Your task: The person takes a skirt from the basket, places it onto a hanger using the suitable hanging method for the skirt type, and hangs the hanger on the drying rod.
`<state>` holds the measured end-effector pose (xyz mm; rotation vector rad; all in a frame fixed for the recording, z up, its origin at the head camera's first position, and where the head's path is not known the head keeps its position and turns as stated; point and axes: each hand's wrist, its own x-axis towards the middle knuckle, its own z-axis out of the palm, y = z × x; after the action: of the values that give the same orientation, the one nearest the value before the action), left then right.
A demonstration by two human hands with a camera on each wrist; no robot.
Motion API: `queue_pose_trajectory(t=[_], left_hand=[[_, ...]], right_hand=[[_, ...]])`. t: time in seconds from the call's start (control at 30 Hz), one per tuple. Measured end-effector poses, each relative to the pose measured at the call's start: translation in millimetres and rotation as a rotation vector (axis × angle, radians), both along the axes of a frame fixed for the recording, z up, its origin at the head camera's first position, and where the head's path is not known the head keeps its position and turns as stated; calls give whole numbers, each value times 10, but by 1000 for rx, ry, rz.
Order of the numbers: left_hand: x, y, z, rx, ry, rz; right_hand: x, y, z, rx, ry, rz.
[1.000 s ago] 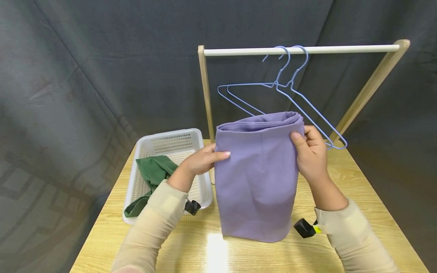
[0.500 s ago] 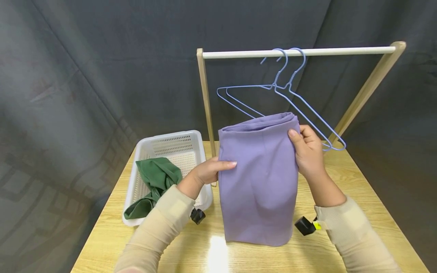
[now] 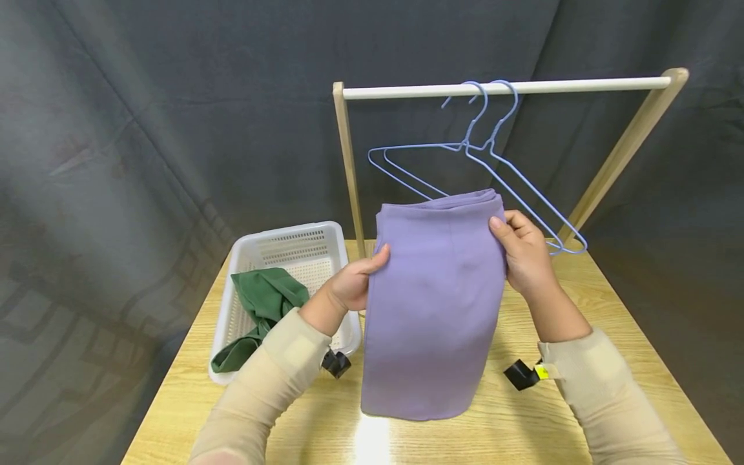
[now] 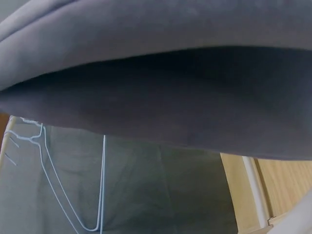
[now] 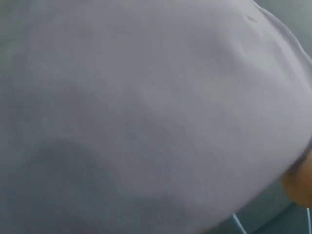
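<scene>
A folded purple garment [image 3: 436, 310] hangs upright in front of me, with a layered, band-like top edge. My left hand [image 3: 351, 284] holds its left side, thumb on the front and pointing up, fingers hidden behind the cloth. The right hand [image 3: 526, 252] pinches the upper right edge between the thumb in front and curled fingers. In the left wrist view the garment [image 4: 146, 117] fills the top, with a dark gap between its layers. Grey-looking cloth [image 5: 156, 107] takes up most of the right wrist view, and a bit of a hand [image 5: 298, 185] shows at its right edge.
Two blue wire hangers [image 3: 467, 143] hang from the white rod [image 3: 581, 85] of a wooden rack behind the garment. To the left, a white plastic basket [image 3: 340, 252] holds a crumpled green cloth [image 3: 270, 294]. All stand on a wooden table [image 3: 325, 426] before a dark curtain [image 3: 232, 116].
My left hand slid down, then its thumb swung upward along the garment's left edge. The purple garment's bottom has swung left and its top opening looks flatter. The right hand keeps its grip.
</scene>
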<state>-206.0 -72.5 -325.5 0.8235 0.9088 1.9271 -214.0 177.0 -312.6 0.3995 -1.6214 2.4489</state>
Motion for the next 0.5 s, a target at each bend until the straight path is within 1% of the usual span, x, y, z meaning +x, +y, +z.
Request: queue_pose_trajectory(t=[0.03, 0.1, 0.17, 0.2, 0.27, 0.33, 0.37, 0.4, 0.43, 0.5], left_hand=[[11, -9, 19, 24, -15, -3], [21, -25, 31, 53, -42, 5], [18, -43, 32, 65, -62, 7], [14, -50, 32, 61, -73, 8], [-16, -59, 0, 45, -87, 22], [-37, -68, -14, 41, -98, 30], [-44, -73, -18, 38, -103, 36], [-50, -79, -16, 38, -107, 39], [-52, -88, -14, 40, -113, 41], [-54, -111, -5, 52, -124, 40]], right_hand=[[-3, 22, -10, -13, -7, 68], [-47, 102, -90, -30, -13, 237], [-104, 195, -207, -22, 8, 415], [-136, 240, -270, -39, 30, 521], [-186, 300, -381, -14, 67, 644], [-190, 300, -418, -3, 106, 722], [-177, 284, -412, -4, 116, 744], [-158, 262, -393, -4, 123, 748], [-129, 230, -364, 15, 125, 721], [-73, 173, -298, 1, 121, 701]])
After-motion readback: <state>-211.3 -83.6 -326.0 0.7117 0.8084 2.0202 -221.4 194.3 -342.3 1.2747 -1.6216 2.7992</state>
